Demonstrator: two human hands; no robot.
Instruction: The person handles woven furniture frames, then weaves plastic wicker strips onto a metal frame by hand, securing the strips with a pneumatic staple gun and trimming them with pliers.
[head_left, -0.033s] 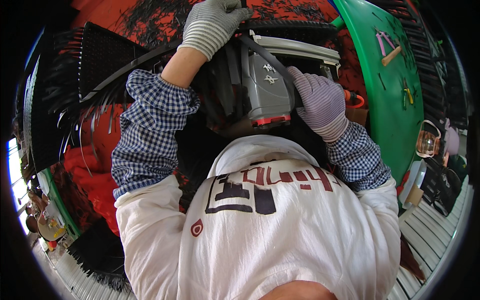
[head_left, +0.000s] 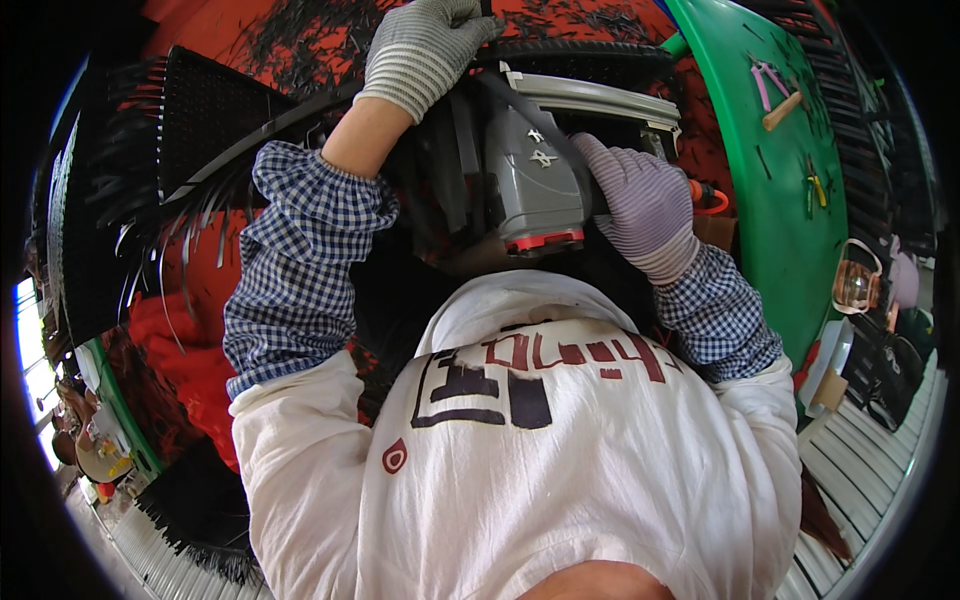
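Your left hand runs off the top edge, so its fingers are cut short — you can't tell what they grip. Your right hand covers the grey machine's side, and the small tools on the green counter are too tiny to identify.

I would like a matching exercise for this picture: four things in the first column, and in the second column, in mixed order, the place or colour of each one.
Column one:
1. left hand
2. right hand
3. grey moulded part
4. small hand tools

Column two:
A. lying on the green table at the right
B. in a grey knit glove, at the top of the picture, above the grey part
C. between the two hands, with a red edge at its lower end
D. in a pale lilac glove, resting on the right side of the grey part

Pairs: 1-B, 2-D, 3-C, 4-A
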